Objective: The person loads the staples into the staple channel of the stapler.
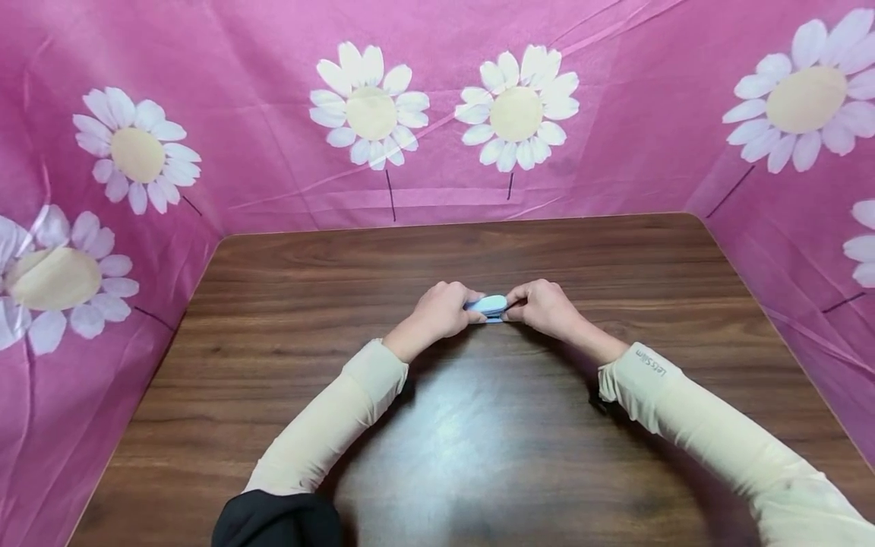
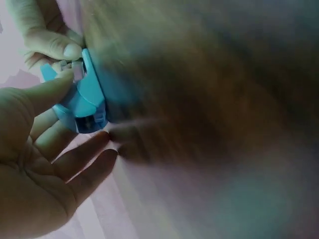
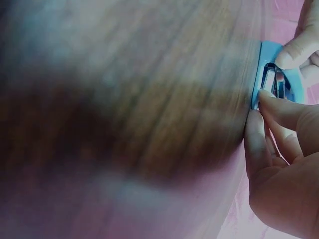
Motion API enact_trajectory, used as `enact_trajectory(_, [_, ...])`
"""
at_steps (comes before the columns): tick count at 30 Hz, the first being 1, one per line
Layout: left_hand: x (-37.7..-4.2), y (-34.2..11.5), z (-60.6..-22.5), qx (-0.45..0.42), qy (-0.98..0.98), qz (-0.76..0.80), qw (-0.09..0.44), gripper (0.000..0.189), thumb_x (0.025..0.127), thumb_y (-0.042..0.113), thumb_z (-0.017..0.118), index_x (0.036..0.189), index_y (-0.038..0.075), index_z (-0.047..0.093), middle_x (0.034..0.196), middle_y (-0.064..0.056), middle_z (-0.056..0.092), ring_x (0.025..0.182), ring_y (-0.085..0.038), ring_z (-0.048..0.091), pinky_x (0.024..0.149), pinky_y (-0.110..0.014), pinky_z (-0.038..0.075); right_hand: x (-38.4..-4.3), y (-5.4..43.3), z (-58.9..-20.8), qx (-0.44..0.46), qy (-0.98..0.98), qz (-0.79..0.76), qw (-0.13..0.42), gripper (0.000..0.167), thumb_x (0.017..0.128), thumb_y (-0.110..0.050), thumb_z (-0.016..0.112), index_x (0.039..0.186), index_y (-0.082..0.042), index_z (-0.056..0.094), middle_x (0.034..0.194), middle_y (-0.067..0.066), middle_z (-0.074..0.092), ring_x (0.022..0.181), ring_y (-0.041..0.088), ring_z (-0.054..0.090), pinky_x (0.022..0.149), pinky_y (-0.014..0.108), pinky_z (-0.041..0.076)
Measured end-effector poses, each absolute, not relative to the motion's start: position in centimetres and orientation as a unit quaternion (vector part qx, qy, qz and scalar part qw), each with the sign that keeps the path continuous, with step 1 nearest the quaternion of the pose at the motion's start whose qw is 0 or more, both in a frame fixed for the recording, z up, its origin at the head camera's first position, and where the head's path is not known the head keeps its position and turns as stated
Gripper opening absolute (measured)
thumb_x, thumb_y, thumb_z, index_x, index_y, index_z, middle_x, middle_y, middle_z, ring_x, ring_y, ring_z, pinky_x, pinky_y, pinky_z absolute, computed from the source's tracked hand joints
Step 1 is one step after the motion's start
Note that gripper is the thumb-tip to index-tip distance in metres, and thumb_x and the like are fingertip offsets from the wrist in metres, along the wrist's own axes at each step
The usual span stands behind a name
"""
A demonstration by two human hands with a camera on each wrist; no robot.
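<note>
A small light-blue stapler [image 1: 488, 305] is held just above or on the table between the two hands; I cannot tell if it touches the wood. My left hand [image 1: 440, 310] grips one end, its thumb on the stapler [image 2: 84, 102] and some fingers behind it in the left wrist view. From the other side my right hand [image 1: 544, 310] pinches the opposite end with thumb and fingertips. Metal parts show inside the blue body of the stapler [image 3: 269, 52] in the right wrist view. The fingers partly cover both ends.
The brown wood-grain table [image 1: 342, 289] reaches under both forearms. A pink cloth [image 1: 260, 152] printed with white daisies hangs behind the table and along its two sides. Light glares off the table's middle.
</note>
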State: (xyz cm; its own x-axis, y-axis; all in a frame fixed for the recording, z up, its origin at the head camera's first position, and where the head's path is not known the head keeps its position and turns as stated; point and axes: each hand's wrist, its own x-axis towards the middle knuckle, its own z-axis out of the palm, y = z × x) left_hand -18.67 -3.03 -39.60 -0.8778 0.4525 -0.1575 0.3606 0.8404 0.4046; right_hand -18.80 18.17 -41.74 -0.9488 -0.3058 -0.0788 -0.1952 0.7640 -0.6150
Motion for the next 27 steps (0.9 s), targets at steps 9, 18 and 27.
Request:
enact_trajectory(9, [-19.2,-3.3,-40.2,0.224,0.936,0.245,0.116,0.044,0.091,0.036,0.076,0.133,0.024,0.069,0.123,0.001,0.074,0.097,-0.014,0.065,0.088,-0.034,0.054,-18.9,18.6,-41.8,-0.124,0.936,-0.318,0.083,0.011,0.082,-0.021,0.081,0.093,-0.018,0.082,0.089,-0.002,0.08,0.084,0.016,0.065,0.08,0.035,0.05])
enact_trajectory(18, [-19.2,-3.2,-40.5,0.213,0.922,0.294,0.133,0.047,0.091,0.034,0.077,0.135,0.025,0.067,0.116,0.0,0.075,0.09,-0.013,0.063,0.085,-0.03,0.053,-18.6,18.9,-41.9,-0.119,0.937,-0.318,0.083,0.01,0.082,-0.021,0.081,0.091,-0.02,0.082,0.09,-0.003,0.08,0.085,0.016,0.066,0.08,0.033,0.05])
enact_trajectory(27, [-17.0,-4.9,-39.8,0.206,0.952,0.222,0.051,0.064,0.099,0.061,0.052,0.151,0.023,0.049,0.154,-0.008,0.051,0.142,-0.031,0.047,0.118,-0.066,0.025,-18.6,18.6,-42.2,-0.127,0.938,-0.313,0.082,0.009,0.081,-0.021,0.081,0.09,-0.02,0.082,0.088,-0.005,0.079,0.083,0.015,0.064,0.08,0.033,0.049])
